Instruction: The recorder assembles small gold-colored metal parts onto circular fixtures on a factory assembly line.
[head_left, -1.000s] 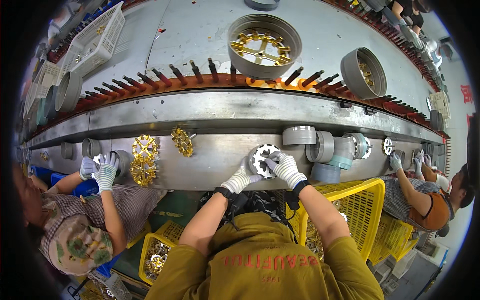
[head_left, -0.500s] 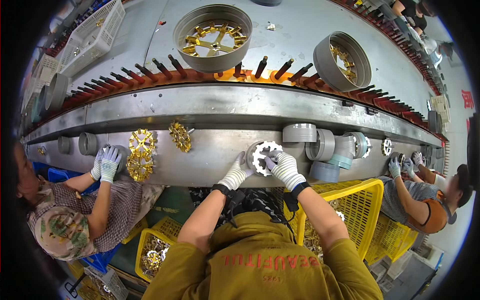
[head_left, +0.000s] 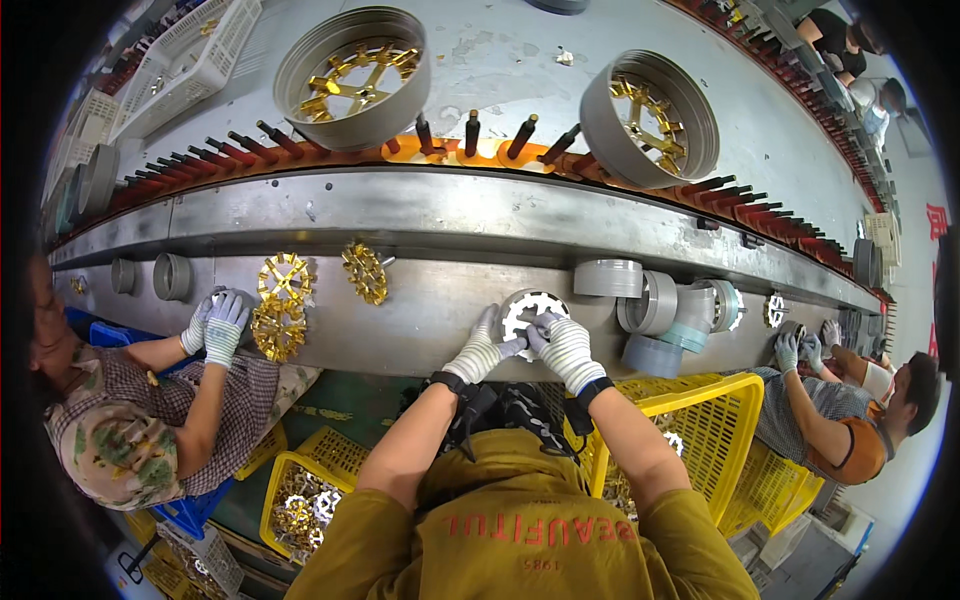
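In front of me on the metal ledge sits a grey plastic ring (head_left: 546, 298) with a white-silver toothed ring (head_left: 522, 312) inside its opening. My left hand (head_left: 482, 346), in a striped knit glove, grips the left side of the grey ring, its thumb reaching inward. Gloved the same way, my right hand (head_left: 564, 350) is closed at the near right side, thumb and fingers on the toothed ring's edge. The fingers of both hands partly cover the near part of the two rings. Several grey rings (head_left: 655, 302) lie together to the right of my right hand.
Brass-coloured spoked wheels (head_left: 285, 278) lie to the left on the ledge. Beyond, a moving line of upright rods (head_left: 472, 132) carries large grey rings (head_left: 352, 120) holding brass wheels. Yellow crates (head_left: 712, 440) stand near me. Co-workers sit at left (head_left: 215, 400) and right (head_left: 835, 410).
The large grey rings and rods beyond the ledge have shifted left. My right hand's fingers have drawn in from the grey ring's right side toward the toothed ring; my left thumb reaches further inward.
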